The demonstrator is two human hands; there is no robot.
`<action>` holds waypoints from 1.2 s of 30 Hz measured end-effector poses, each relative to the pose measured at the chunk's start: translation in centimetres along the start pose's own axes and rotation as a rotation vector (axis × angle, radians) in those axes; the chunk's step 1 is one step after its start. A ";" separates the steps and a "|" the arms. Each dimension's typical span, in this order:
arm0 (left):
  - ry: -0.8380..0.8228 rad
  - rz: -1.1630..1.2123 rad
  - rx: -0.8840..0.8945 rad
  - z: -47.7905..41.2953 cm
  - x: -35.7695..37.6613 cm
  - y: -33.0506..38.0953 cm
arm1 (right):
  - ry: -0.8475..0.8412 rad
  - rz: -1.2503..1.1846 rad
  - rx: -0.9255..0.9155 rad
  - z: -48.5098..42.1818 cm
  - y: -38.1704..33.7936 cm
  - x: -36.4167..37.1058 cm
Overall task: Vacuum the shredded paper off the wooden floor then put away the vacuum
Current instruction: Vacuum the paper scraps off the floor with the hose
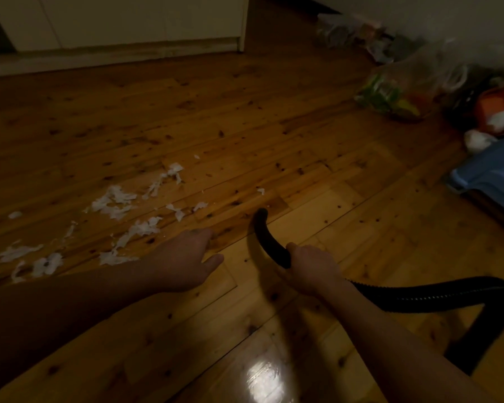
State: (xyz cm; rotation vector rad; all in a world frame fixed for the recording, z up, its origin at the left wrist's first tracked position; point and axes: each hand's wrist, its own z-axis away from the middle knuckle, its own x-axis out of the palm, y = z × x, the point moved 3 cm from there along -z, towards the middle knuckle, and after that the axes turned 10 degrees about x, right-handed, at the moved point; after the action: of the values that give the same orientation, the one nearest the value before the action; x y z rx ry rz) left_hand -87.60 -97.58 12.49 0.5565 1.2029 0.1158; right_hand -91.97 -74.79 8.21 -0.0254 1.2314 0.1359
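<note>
White shredded paper (114, 202) lies scattered over the left half of the wooden floor (245, 126), with a lone scrap (261, 191) further right. My right hand (312, 266) grips the black curved vacuum nozzle (266, 237), whose tip points at the floor just short of the lone scrap. The ribbed black hose (448, 295) runs from that hand to the right and loops down out of view. My left hand (186, 257) hovers low over the floor beside the nearest scraps, fingers apart, holding nothing. The vacuum body is not visible.
Plastic bags with groceries (390, 97) and other clutter line the right wall. A blue plastic stool (489, 173) stands at the right edge. A white cabinet base (114, 30) runs along the far side. The room is dim.
</note>
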 end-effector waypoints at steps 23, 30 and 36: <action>0.024 0.035 -0.004 -1.0 1.1 -1.6 | -0.005 -0.040 0.068 -4.2 -0.2 -1.0; 0.011 0.034 -0.025 -1.0 1.1 -2.3 | 0.002 -0.045 0.076 -4.6 -0.2 -1.0; -0.004 0.006 -0.039 -0.7 0.9 -2.9 | 0.001 -0.035 0.077 -4.7 -0.4 -1.1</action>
State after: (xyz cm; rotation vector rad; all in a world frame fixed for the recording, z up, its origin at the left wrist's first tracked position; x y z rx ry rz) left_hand -88.46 -99.52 10.26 0.5255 1.1925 0.1425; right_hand -96.64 -75.74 7.65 0.0200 1.2355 0.0584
